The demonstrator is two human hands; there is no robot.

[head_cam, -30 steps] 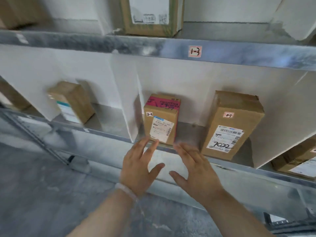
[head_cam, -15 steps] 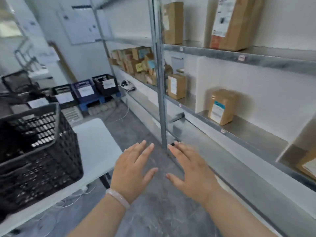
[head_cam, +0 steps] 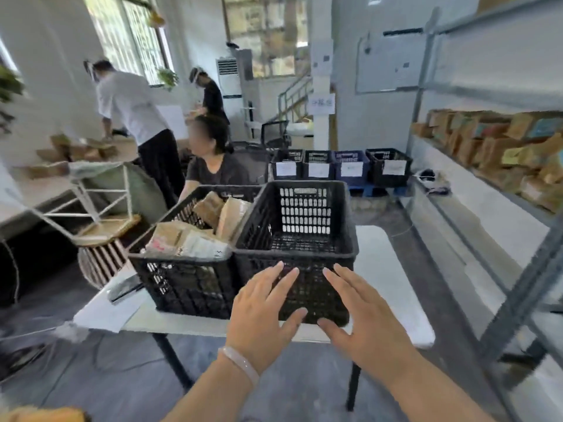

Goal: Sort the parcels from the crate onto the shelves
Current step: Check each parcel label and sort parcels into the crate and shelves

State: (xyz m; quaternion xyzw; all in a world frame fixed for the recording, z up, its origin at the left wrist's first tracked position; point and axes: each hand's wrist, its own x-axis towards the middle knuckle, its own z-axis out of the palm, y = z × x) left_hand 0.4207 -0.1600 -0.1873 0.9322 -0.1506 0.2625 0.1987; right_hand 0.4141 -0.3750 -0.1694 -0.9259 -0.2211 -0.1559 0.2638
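1. My left hand [head_cam: 262, 312] and right hand [head_cam: 368, 318] are both out in front of me, palms down, fingers straight and spread, and they hold nothing.
2. Just past my fingertips is the near wall of the empty crate [head_cam: 294, 257]. Its grid floor looks bare (I cannot tell whether my fingertips touch the wall or only hover before it).
3. The parcels [head_cam: 189, 240] still to be sorted lie heaped in the full crate [head_cam: 182, 283], which stands against the empty one, to the left of my left hand and a little beyond it. Several brown packets lean on one another there, some poking above the rim.
4. Both crates stand on the white table [head_cam: 393, 269], which runs on past my right hand.
5. Well off to the right of my right hand the shelves [head_cam: 490, 197] carry a row of cardboard boxes [head_cam: 487, 144], so I judge a good share of the sorting is behind me.
6. What is left, as I read it: one crate seems done, the other is far from it. My next reach calls for going leftward over the shared rim to take a parcel from the top of the heap.
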